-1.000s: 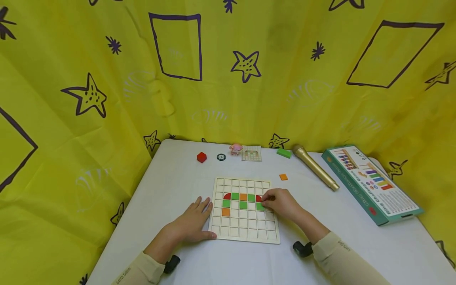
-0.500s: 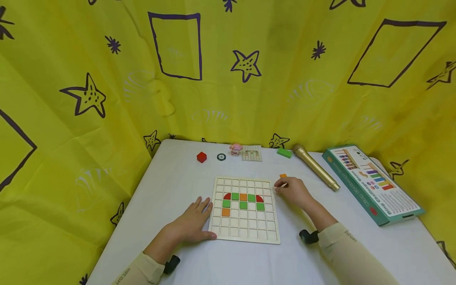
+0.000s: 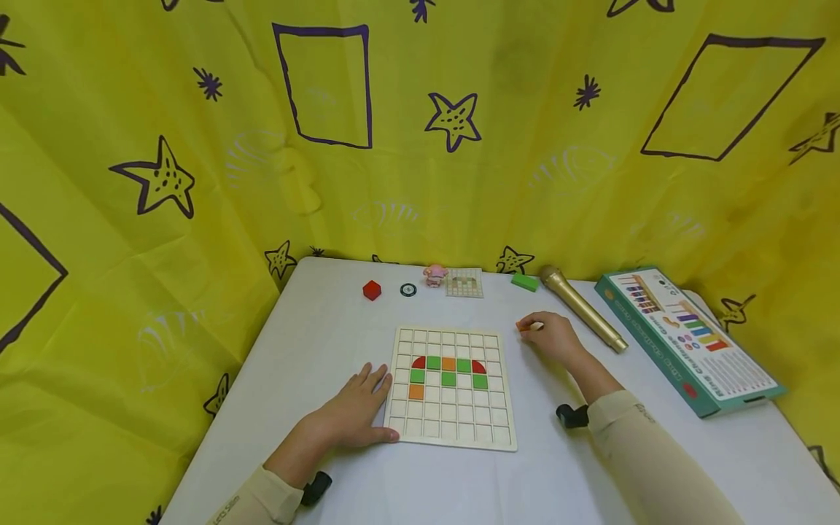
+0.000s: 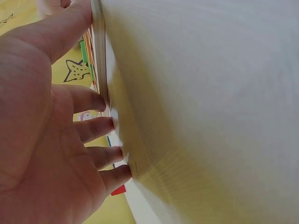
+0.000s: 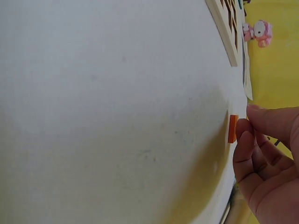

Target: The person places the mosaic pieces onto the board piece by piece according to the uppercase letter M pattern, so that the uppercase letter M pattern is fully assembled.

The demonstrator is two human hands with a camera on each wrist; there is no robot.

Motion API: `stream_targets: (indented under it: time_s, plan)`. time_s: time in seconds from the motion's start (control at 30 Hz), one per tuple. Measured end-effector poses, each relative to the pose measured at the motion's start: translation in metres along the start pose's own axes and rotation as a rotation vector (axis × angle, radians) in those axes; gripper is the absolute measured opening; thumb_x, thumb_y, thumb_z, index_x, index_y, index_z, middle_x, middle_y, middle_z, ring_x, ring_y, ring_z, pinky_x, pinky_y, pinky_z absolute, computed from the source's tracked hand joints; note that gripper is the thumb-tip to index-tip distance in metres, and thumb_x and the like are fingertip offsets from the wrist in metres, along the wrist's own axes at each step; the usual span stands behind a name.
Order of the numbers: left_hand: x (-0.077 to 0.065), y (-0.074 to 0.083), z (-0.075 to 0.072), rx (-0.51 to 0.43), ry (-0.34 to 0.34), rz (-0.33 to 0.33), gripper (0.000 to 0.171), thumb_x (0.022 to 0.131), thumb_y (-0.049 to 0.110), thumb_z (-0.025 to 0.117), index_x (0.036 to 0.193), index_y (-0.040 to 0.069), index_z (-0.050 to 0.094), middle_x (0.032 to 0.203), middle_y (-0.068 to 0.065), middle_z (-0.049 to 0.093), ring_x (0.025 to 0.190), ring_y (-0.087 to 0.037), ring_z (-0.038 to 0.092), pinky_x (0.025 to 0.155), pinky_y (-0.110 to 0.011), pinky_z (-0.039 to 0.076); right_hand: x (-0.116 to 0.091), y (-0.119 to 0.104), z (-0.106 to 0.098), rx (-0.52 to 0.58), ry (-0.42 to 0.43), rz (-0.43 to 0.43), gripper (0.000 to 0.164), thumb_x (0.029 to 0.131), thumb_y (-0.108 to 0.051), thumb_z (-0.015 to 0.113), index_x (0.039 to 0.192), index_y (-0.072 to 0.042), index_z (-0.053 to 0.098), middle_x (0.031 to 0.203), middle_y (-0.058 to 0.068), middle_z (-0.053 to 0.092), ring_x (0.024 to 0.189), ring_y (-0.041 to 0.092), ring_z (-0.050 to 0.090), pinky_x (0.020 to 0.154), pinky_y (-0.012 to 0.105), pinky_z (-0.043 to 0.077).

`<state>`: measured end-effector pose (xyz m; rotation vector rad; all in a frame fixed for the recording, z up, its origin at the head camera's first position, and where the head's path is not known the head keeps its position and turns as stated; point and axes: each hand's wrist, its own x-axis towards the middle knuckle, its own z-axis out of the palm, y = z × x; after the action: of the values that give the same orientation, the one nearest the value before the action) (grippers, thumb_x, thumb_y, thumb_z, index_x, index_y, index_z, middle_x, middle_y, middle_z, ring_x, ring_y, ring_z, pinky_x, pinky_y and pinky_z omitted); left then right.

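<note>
A cream grid board [image 3: 477,432] lies on the white table, bearing several green, orange and red tiles. My left hand [image 3: 357,408] rests flat at the board's left edge, its thumb on the near corner; in the left wrist view the left hand [image 4: 56,126] has spread fingers against the edge. To the right of the board, my right hand [image 3: 547,337] is at a loose orange tile [image 3: 520,326]. In the right wrist view the orange tile [image 5: 232,129] sits on the tabletop beside the bent fingertips of the right hand [image 5: 268,156]; no firm grip shows.
Along the back stand a red block [image 3: 372,290], a round dark disc [image 3: 408,289], a pink figurine [image 3: 434,275], a pattern card [image 3: 464,290] and a green block [image 3: 525,281]. A gold microphone [image 3: 584,310] and a green game box [image 3: 689,343] lie on the right.
My right hand has left the red rounded tile at the board's right side and moved right and away, to the loose orange tile. The left hand stays put.
</note>
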<state>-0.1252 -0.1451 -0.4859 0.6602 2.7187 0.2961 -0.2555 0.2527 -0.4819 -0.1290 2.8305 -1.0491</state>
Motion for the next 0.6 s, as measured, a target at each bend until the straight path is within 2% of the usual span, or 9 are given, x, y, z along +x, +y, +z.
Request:
stream_targets:
  time_s: [0.13,0.23,0.4,0.6]
  plan:
    - [0.001,-0.001,0.001,0.003,0.0,0.004,0.102,0.084,0.064,0.07,0.156,0.002,0.034,0.165,-0.013,0.024,0.151,-0.041,0.013,0.119,-0.053,0.023,0.004,0.002,-0.001,-0.026,0.001,0.001,0.026,0.093,-0.01,0.07,0.118,0.0,0.071,0.13,0.025,0.06,0.118,0.042,0.053,0.101,0.056,0.042]
    - [0.001,-0.001,0.002,0.003,-0.004,0.009,0.102,0.084,0.064,0.07,0.156,0.002,0.033,0.165,-0.013,0.023,0.151,-0.041,0.013,0.119,-0.053,0.023,0.006,0.006,-0.001,-0.039,-0.01,0.006,0.031,0.095,-0.01,0.068,0.124,0.001,0.068,0.136,0.028,0.056,0.129,0.046,0.046,0.108,0.06,0.035]
    - [0.002,-0.002,0.002,0.01,-0.004,0.011,0.102,0.084,0.064,0.069,0.156,0.002,0.033,0.165,-0.013,0.023,0.151,-0.041,0.013,0.119,-0.053,0.023,0.011,0.01,0.0,-0.029,-0.021,0.013,0.033,0.095,-0.01,0.067,0.126,0.003,0.067,0.136,0.029,0.055,0.13,0.047,0.044,0.109,0.06,0.034]
    - [0.002,-0.003,0.003,0.021,-0.003,0.008,0.102,0.084,0.065,0.068,0.156,0.001,0.033,0.165,-0.014,0.023,0.151,-0.041,0.013,0.119,-0.053,0.024,0.015,0.01,0.001,-0.042,-0.016,0.002,0.032,0.093,-0.009,0.071,0.121,0.005,0.068,0.13,0.029,0.058,0.122,0.045,0.05,0.105,0.058,0.038]
